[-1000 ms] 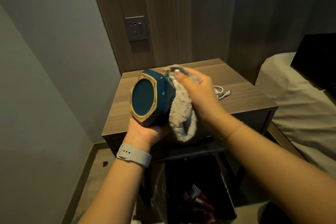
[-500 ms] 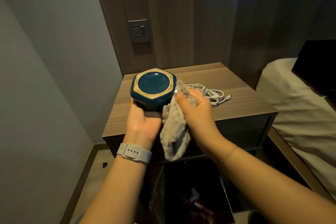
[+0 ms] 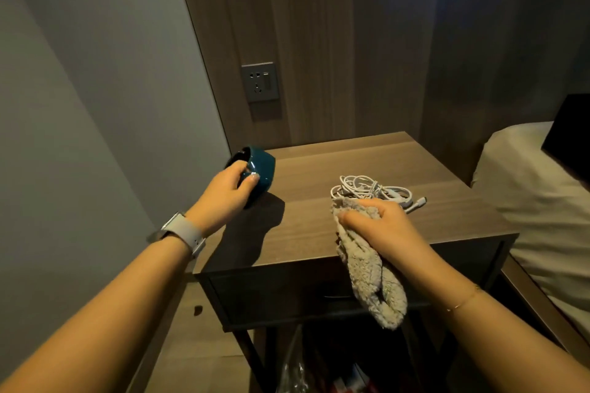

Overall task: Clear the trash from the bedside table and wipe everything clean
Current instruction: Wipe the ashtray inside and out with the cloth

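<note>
Hands apart: left (image 3: pixel 223 191) grips glossy teal hexagonal dish (image 3: pixel 260 169), right (image 3: pixel 380 223) clutches fuzzy grey cloth (image 3: pixel 370 277).

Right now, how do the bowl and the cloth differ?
The bowl is dark teal, glossy and stiff; the cloth is pale grey, fuzzy and limp. The left hand grips the bowl, tilted, at the table's far left corner; the right hand holds the cloth, which hangs over the front edge. Each is held by one hand.
</note>
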{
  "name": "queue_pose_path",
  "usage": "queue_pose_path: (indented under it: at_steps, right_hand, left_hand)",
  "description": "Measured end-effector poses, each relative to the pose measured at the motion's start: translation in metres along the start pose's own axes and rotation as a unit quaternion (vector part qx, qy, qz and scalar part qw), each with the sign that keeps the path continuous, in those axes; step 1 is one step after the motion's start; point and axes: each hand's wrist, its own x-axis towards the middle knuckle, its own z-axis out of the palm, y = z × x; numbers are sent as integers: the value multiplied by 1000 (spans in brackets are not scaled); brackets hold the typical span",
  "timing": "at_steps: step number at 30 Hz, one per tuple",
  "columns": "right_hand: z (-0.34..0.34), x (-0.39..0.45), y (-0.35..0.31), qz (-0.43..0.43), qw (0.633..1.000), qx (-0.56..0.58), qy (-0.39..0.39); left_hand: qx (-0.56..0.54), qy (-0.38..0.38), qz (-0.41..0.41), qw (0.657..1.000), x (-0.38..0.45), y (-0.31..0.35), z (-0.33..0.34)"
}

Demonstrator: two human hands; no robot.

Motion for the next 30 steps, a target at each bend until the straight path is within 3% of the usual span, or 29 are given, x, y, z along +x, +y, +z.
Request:
queue_pose_path:
  at_steps: [3, 7, 15, 18, 21, 24, 28, 30]
  right_hand:
    - [-2, 8, 1, 53, 997, -38, -29]
    - [-7, 14, 1, 90, 994, -69, 0]
    - [-25, 15, 1, 65, 998, 27, -7]
    - [-43, 14, 1, 75, 995, 69, 7]
    - [-68, 13, 6, 81, 991, 75, 70]
    - [-92, 10, 17, 76, 988, -1, 136]
    - [-111, 7, 40, 22, 953, -253, 168]
    - [-112, 6, 45, 15, 948, -282, 149]
  left_hand:
    - [156, -47, 26, 986, 15, -8, 8]
    - [245, -74, 59, 965, 38, -24, 27]
    - [273, 64, 28, 960, 70, -39, 51]
    - [224, 87, 96, 966, 58, -9, 65]
    - [151, 48, 209, 965, 46, 36, 84]
    - [148, -52, 289, 944, 51, 76, 103]
    - [276, -210, 280, 895, 79, 95, 134]
    - [252, -235, 245, 906, 89, 92, 139]
